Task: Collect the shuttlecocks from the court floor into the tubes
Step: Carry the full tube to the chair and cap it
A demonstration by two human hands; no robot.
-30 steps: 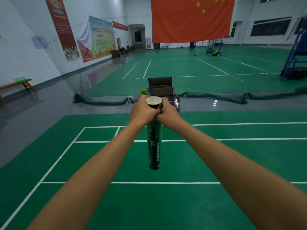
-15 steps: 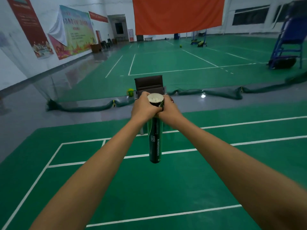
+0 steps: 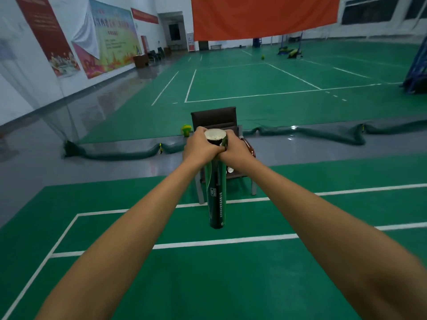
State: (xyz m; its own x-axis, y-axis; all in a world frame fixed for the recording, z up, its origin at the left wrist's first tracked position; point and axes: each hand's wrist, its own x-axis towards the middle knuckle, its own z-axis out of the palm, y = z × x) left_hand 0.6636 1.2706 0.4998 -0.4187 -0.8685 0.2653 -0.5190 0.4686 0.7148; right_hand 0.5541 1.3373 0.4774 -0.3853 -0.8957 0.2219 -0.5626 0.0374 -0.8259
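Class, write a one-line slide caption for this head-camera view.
The left hand and right hand grip the top of an upright green shuttlecock tube before a brown chair on a badminton court.

The court floor [image 3: 231,285] carries a chair [image 3: 213,117] and a bunched net [image 3: 120,154].

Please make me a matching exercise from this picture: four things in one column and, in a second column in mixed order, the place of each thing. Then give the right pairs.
Things
1. tube
2. chair
3. net
4. flag

Places
a. hangs high at the far end of the hall
b. lies in a long heap along the grey floor strip
c. held in the air by the left hand and the right hand
d. stands on the floor just behind the hands

Pairs: 1-c, 2-d, 3-b, 4-a
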